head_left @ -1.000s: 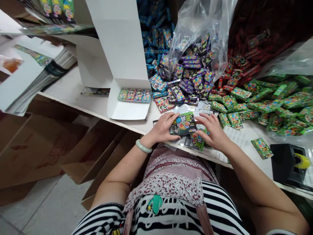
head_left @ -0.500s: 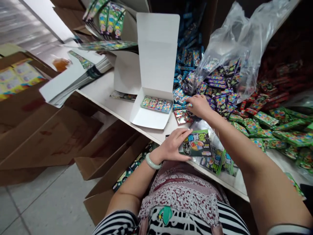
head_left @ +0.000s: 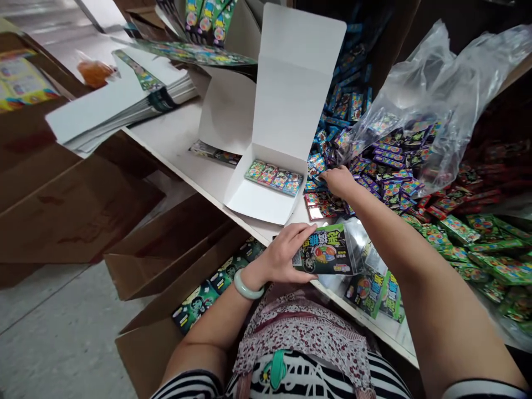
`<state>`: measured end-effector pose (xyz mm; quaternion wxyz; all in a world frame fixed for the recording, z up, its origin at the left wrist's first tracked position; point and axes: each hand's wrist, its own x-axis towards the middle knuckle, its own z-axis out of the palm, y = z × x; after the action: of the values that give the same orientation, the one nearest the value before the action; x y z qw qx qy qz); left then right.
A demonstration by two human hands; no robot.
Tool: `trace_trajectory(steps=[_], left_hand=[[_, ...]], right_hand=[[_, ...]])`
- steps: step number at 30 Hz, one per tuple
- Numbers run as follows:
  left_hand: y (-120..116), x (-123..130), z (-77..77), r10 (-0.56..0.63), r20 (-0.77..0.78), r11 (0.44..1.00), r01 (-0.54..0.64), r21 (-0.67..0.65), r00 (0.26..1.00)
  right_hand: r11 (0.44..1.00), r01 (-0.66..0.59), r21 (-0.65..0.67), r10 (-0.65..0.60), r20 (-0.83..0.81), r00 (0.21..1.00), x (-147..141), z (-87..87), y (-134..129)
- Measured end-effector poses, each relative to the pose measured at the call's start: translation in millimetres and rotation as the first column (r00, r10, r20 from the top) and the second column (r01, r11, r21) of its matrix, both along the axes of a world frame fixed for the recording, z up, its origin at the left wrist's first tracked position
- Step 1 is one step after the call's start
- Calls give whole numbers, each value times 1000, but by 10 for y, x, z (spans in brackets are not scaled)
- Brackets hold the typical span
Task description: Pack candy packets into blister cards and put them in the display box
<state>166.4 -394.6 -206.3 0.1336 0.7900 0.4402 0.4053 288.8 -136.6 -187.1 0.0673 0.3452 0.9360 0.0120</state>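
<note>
- My left hand [head_left: 282, 255] is clamped on the left end of a black-and-green candy pouch [head_left: 326, 250], fingers at its far edge, thumb at its near edge.
- That pouch lies face up at the front of the white tabletop [head_left: 178, 130], its printed face showing a round multicoloured picture.
- My right hand [head_left: 338, 182] is at 12 o'clock from the pouch, fingertips down at the small blue candy boxes [head_left: 316, 165]; I can't tell whether they are closed on one.
- Small red candy boxes [head_left: 320, 205] lie just on the near side of that hand.
- At 11 o'clock from the pouch stands an open white carton [head_left: 265, 200], lid up, with a row of small candy boxes [head_left: 274, 178] inside.
- Small purple candy boxes [head_left: 390, 158] are heaped at 1 o'clock, partly under a clear plastic bag [head_left: 434, 88].
- Red boxes [head_left: 453, 199] sit at 2 o'clock, small green candy boxes [head_left: 494, 266] at 3.
- More black-and-green packs [head_left: 367, 291] lie at 4 to 5 o'clock, near the table edge.
- Below the tabletop, at 8 to 9 o'clock, a brown cardboard box [head_left: 155, 327] holds dark green packs [head_left: 197, 303].
</note>
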Motion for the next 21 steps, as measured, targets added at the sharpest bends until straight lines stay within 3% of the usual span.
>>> trace_trajectory(steps=[2, 4, 5, 7, 8, 10, 13, 15, 17, 21], left_hand=[[-12, 11, -12, 6, -3, 1000, -6, -12, 1000], [-43, 3, -20, 24, -9, 999, -25, -38, 1000], [-62, -6, -23, 35, -11, 998, -36, -52, 999], [-95, -27, -26, 50, -14, 996, -51, -76, 999], [-108, -35, -26, 52, -16, 995, -53, -83, 999], [-119, -38, -27, 47, -22, 995, -48, -89, 999], [-100, -4, -37, 36, -36, 995, -39, -97, 999], [-69, 40, -52, 27, -60, 994, -33, -101, 998], [-31, 95, -67, 18, -98, 994, -29, -105, 995], [41, 215, -70, -1, -155, 993, -16, -114, 988]], right_hand=[[1000, 8, 19, -6, -85, 996, 34, 62, -9], [998, 56, -26, -61, -325, 944, 83, 116, -53], [992, 76, -100, -115, -488, 865, 125, 134, -91], [948, 50, -315, -281, -749, 600, 261, 147, -202], [908, 6, -420, -373, -799, 472, 360, 145, -275], [809, -81, -582, -527, -781, 336, 613, 135, -454], [647, -190, -739, -682, -671, 289, 1075, 148, -783], [585, -230, -778, -723, -628, 288, 1379, 183, -1011], [579, -235, -781, -729, -625, 280, 1643, 223, -1217], [620, -188, -761, -719, -648, 250, 2012, 231, -1493]])
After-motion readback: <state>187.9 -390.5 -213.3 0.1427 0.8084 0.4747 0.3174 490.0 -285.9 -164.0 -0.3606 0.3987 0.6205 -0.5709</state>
